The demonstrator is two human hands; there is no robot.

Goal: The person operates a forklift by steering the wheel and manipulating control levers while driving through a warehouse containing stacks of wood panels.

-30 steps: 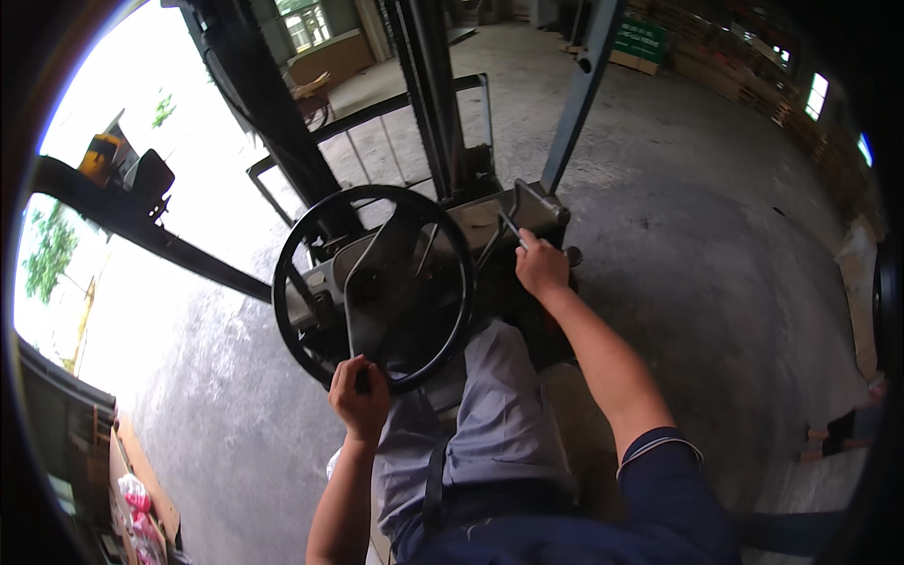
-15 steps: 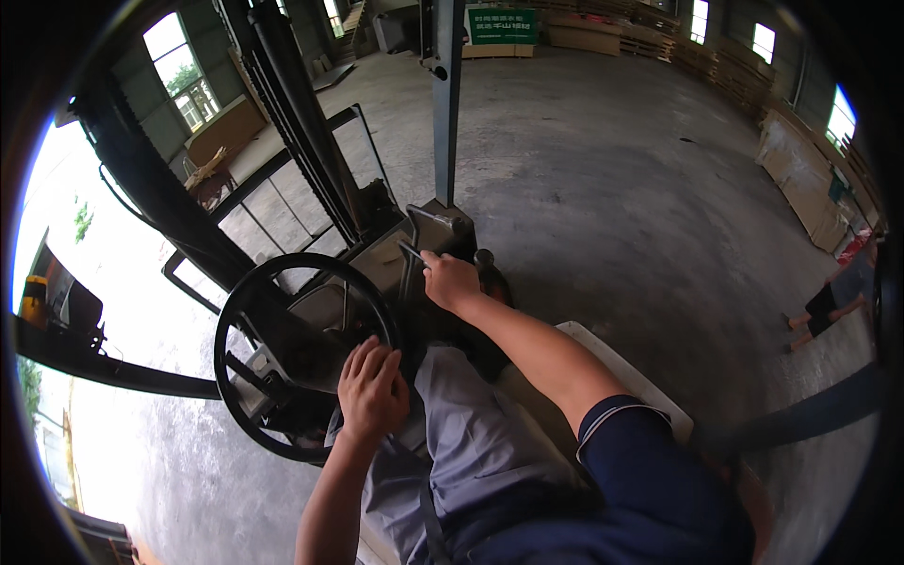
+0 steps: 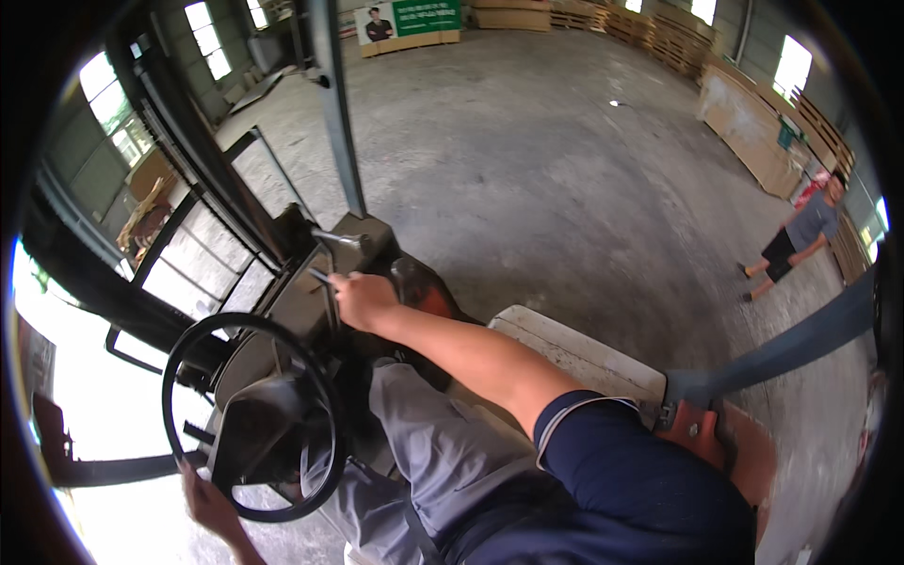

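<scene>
- Right hand (image 3: 365, 299): fingers are closing around a slim grey lever (image 3: 319, 275), whose tip is projecting from the grip on the hand's left side.
- Left hand (image 3: 209, 499): is touching the outer lower-left rim of the black steering wheel (image 3: 231, 320). The fingers are appearing partly curled; whether they are wrapping fully around the rim cannot be told.
- The wheel is standing tilted, up and right of the left hand and below-left of the right hand.
- Grey trousers (image 3: 424, 414) are showing between the hands, below the right one.
- A dark mast (image 3: 193, 132) is rising up and left of the right hand; a grey post (image 3: 339, 122) is standing nearly straight above that hand.
- A cream panel (image 3: 574, 348) is lying to the right of the right hand, beyond the forearm.
- A person (image 3: 810, 231) is standing on the concrete floor (image 3: 527, 169), well apart to the right of both hands.
</scene>
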